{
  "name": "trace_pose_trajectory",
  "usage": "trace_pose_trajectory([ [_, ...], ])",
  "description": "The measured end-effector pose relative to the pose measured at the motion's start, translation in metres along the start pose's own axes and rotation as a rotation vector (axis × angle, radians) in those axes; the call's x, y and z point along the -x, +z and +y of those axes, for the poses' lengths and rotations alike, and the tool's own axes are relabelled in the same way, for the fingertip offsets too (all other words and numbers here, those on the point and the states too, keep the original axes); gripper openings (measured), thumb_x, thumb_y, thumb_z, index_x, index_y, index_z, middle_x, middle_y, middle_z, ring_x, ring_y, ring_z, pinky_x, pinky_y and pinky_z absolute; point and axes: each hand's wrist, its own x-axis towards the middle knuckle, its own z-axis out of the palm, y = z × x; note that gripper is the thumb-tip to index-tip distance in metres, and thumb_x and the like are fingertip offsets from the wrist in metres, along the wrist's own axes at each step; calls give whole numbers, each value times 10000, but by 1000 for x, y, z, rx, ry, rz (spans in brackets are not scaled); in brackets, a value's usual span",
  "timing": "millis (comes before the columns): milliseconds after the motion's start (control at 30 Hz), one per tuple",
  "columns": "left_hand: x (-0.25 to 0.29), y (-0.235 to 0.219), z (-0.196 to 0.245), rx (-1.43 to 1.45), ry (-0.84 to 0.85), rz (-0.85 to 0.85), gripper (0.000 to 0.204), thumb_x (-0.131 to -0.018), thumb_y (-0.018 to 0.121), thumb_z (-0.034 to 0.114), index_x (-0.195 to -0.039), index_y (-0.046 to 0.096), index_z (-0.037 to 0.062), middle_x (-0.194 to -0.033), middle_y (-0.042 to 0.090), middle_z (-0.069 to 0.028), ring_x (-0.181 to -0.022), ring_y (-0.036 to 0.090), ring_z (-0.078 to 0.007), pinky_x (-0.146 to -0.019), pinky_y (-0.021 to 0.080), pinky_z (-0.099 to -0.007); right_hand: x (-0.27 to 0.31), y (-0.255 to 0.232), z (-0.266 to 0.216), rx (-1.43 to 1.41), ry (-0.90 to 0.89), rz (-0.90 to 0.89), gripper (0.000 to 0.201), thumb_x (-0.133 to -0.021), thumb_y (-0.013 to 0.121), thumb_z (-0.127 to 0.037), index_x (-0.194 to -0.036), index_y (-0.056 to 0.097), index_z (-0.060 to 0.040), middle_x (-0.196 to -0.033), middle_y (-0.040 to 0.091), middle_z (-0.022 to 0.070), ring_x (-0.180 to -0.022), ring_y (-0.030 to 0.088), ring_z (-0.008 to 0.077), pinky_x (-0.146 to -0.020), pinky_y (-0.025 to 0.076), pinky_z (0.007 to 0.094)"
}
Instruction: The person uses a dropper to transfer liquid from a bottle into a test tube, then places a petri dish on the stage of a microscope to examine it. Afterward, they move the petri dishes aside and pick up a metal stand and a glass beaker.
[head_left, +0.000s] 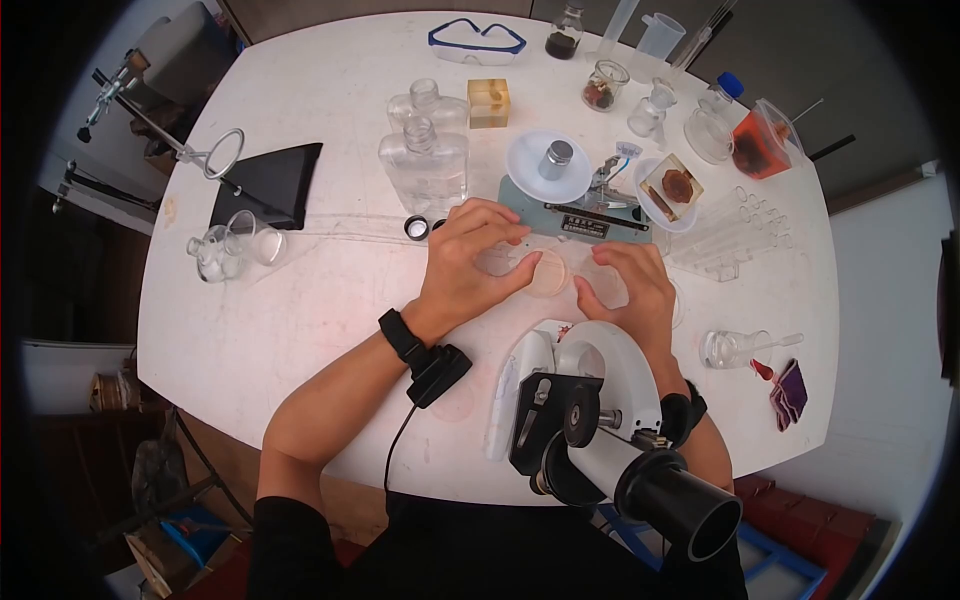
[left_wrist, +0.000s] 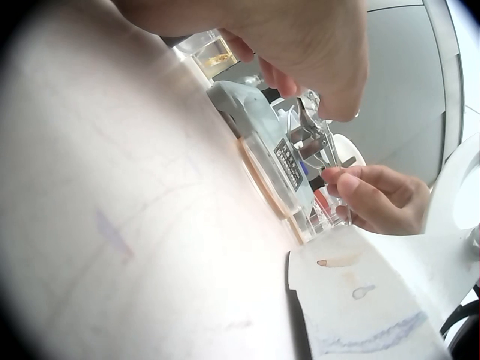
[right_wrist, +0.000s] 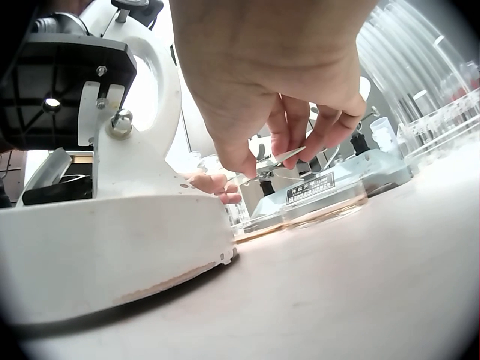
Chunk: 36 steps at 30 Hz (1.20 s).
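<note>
- The petri dish [head_left: 548, 280] lies flat on the table, just on the person's side of the two-pan balance [head_left: 522, 212], near its nameplate.
- Right hand [head_left: 642, 285]: on the same side of the balance, thumb and fingertips pinching a thin clear piece [right_wrist: 289, 156], seen nearly edge-on in the right wrist view; whether it is a lid or a glass slide I cannot tell.
- Left hand [head_left: 452, 262]: at the balance's left front, fingers bent and thumb reaching toward the dish; whether they grasp anything I cannot tell.
- Handling so thin a piece probably goes best by its edges, with light, even pressure, since a hard squeeze could crack or flip it.
- Keep it level and low, and look at the dish from above: clear rims are easily lost against the pale table.
- The balance stands close beyond the fingertips, so knuckles should stay off its base; a bump could shift the metal weight [head_left: 556, 158] on its left pan.
- The microscope [head_left: 580, 412], on the person's side of the balance, crowds the right forearm; small wrist movements should be safer than elbow swings.
</note>
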Motion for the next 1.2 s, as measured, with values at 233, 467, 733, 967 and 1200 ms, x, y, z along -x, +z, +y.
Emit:
trace_pose_trajectory([
  [233,1,0,-1,-8,0,-18,219,-639,795,39,-841,712,33,-788,667,-53,-916,651,-206,-781,513,-307,-2,-7,6,66,-16,-4,313,-666,771,-44,-943,629,-9,-1007,648,72,-950,562,272,-820,444,372],
  [467,2,1,-3,-37,0,-49,226,-621,801,74,-820,706,30,-787,666,-66,-910,650,-216,-793,508,-320,-8,-24,7,366,-99,-17,329,-668,762,-45,-963,623,2,-1050,623,70,-977,534,266,-797,409,384],
  [733,3,2,-3,-48,-6,-83,259,-593,800,64,-830,705,19,-875,671,-95,-900,638,-227,-794,504,-317,-11,-40,-2,469,-36,-194,280,-678,733,-43,-932,627,6,-1016,620,89,-975,532,276,-813,401,404],
  [967,5,2,-5,-55,-11,-119,259,-595,801,64,-831,703,20,-888,666,-102,-912,632,-232,-788,500,-322,-8,-37,-2,459,-50,-252,234,-664,720,-31,-873,622,4,-986,613,90,-960,523,279,-811,402,405],
  [1200,5,2,-4,-70,-5,-143,261,-601,805,69,-834,700,15,-876,662,-99,-922,626,-238,-796,491,-331,-8,-35,1,476,-82,-285,230,-664,720,-31,-870,624,4,-980,613,95,-961,519,283,-808,407,400],
])
